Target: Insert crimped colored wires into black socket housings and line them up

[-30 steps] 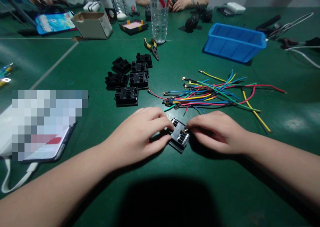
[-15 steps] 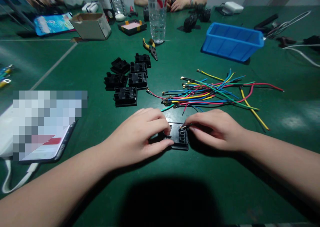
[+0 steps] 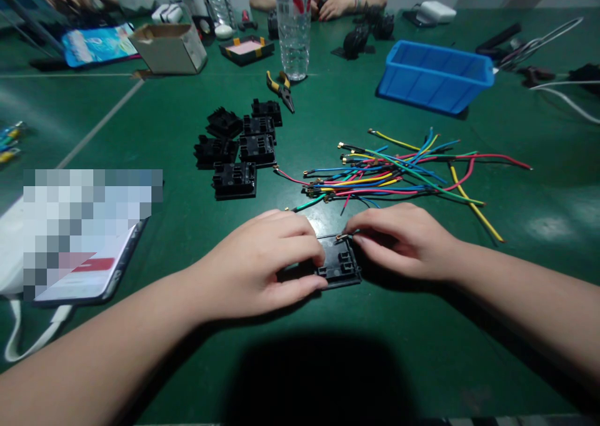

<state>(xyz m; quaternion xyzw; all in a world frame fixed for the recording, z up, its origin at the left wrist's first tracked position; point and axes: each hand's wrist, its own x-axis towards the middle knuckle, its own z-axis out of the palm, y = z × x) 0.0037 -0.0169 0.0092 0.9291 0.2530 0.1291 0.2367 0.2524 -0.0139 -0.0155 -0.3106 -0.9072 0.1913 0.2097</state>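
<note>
Left hand point(image 3: 281, 260) holds the black cover point(image 3: 334, 259), between both hands, by its left; right hand point(image 3: 410, 242) pinches a metal clip point(image 3: 343, 238) at the cover's far edge. Cover probably light, stiff, prongs point(image 3: 345, 258) breakable: grip the rim point(image 3: 345, 283). Wires point(image 3: 375, 180) lie beyond it.

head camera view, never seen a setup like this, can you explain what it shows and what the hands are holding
There is no machine here, only a person's two bare hands. One camera, worn on that person's head, looks forward and down at a green table. The left hand holds a black plastic part with thumb and fingers. The right hand pinches a small metal piece near the part's far edge; I can't tell whether a wire is attached. Beyond them lie six similar parts and a pile of coloured wires. Farther off are pliers, a clear bottle and a blue bin. Other people's hands show across the table.
</note>
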